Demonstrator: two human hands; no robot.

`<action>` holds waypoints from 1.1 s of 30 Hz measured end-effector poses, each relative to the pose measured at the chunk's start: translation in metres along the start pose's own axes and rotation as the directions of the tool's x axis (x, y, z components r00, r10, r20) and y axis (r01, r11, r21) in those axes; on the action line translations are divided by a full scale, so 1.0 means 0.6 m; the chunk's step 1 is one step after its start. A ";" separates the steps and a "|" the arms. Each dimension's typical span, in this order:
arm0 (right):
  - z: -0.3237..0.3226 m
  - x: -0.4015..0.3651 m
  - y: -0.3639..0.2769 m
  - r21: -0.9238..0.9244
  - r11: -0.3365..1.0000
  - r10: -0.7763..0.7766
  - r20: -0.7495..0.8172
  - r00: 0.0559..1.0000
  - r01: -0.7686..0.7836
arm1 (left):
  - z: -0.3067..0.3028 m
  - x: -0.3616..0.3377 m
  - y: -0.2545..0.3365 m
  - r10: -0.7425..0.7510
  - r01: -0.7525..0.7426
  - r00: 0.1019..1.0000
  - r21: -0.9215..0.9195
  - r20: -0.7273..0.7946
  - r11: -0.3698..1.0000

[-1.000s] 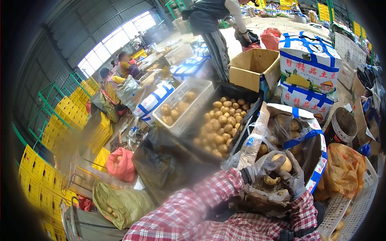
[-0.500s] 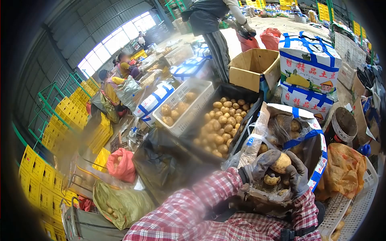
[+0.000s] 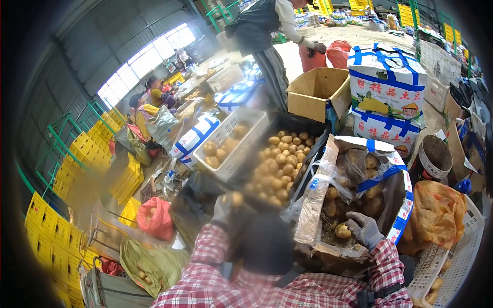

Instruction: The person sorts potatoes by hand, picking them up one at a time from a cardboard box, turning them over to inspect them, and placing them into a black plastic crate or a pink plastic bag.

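My left hand, in a grey glove, is out to the left of the carton, closed on a potato that shows blurred at its fingertips. Inside the white and blue open carton, my gloved right hand has its fingers curled against a small pale potato. More potatoes lie deeper in that carton, partly under clear plastic film. A dark blurred shape hides part of the space between my arms.
A black-lined bin of potatoes and a white crate with larger potatoes stand ahead. Taped potato cartons are stacked at the right, by a bucket. A co-worker stands behind; a green sack lies left.
My left hand has swung left out of the carton with a potato. My right hand has dropped to a smaller potato inside it. The co-worker's hand has moved toward the red bag.
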State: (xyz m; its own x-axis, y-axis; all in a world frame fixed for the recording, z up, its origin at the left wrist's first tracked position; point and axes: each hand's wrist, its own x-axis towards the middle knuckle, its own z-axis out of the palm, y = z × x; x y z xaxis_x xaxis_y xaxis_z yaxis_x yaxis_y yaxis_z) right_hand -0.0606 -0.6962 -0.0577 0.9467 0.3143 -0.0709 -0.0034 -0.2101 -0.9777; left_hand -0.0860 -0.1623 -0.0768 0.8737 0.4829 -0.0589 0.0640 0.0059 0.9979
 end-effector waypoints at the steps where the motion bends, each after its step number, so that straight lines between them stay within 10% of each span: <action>1: 0.001 -0.003 -0.010 -0.064 0.998 -0.001 0.022 1.000 0.002 | -0.049 -0.020 -0.028 -0.051 0.068 0.996 0.230 -0.076 0.971; 3: 0.004 -0.004 -0.007 -0.164 0.985 -0.040 0.048 0.998 0.048 | -0.196 -0.020 -0.220 -0.007 0.138 0.937 0.350 -0.349 0.926; 7: 0.006 -0.005 0.006 -0.234 0.972 0.028 0.067 0.997 -0.011 | -0.174 -0.122 -0.166 -0.123 0.671 0.709 0.611 -0.694 0.420; 9: 0.008 0.001 0.023 -0.213 0.973 0.100 0.069 0.993 -0.083 | -0.245 -0.044 -0.284 0.118 0.332 0.841 0.675 -0.529 0.658; 10: 0.008 0.014 0.032 -0.255 0.967 0.010 0.062 0.998 0.006 | -0.236 -0.021 -0.278 0.001 0.146 0.874 0.266 -0.486 0.953; 11: 0.007 0.021 0.047 -0.297 0.952 -0.054 0.058 0.997 0.069 | -0.228 0.004 -0.274 -0.116 0.002 0.893 -0.252 -0.435 0.968; 15: 0.002 0.042 0.114 -0.334 0.915 -0.265 -0.077 0.961 0.226 | 0.018 0.042 0.063 0.339 -0.344 0.938 0.323 0.073 0.882; 16: 0.000 0.045 0.108 -0.308 0.926 -0.267 -0.132 0.955 0.216 | 0.105 0.027 0.117 0.366 -0.366 0.931 -0.002 -0.004 0.931; 23: -0.023 0.100 0.102 -0.361 0.925 0.026 -0.253 0.967 -0.119 | 0.385 -0.083 0.217 0.385 -0.367 0.777 -0.139 0.497 0.920; 26: 0.019 0.142 0.043 -0.495 0.788 0.345 -0.137 0.929 -0.365 | 0.433 -0.098 0.167 0.234 -0.168 0.752 -0.165 0.616 0.972; 28: 0.044 0.183 0.167 -0.704 0.686 0.306 0.053 0.951 -0.182 | 0.444 -0.098 0.161 -0.027 0.318 0.736 -0.309 0.677 0.896; 29: 0.062 0.202 0.214 -0.766 0.629 0.335 0.112 0.935 -0.134 | 0.458 -0.097 0.142 0.089 0.102 0.766 -0.258 0.636 0.961; 30: 0.075 0.199 0.242 -0.803 0.579 0.379 0.110 0.919 -0.142 | 0.456 -0.096 0.168 -0.236 0.629 0.707 -0.441 0.667 0.641; 33: 0.114 0.203 0.325 -0.883 0.448 0.463 0.097 0.881 -0.138 | 0.453 -0.097 0.188 -0.235 0.583 0.651 -0.277 0.722 0.764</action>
State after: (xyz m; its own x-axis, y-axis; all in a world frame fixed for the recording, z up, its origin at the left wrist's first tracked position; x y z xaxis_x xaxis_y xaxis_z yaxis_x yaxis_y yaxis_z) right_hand 0.0318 -0.6357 -0.2702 0.8014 0.2697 -0.5339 0.1527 -0.9553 -0.2534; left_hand 0.0016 -0.4278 0.0321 0.9019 -0.3192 -0.2911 0.4244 0.5284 0.7353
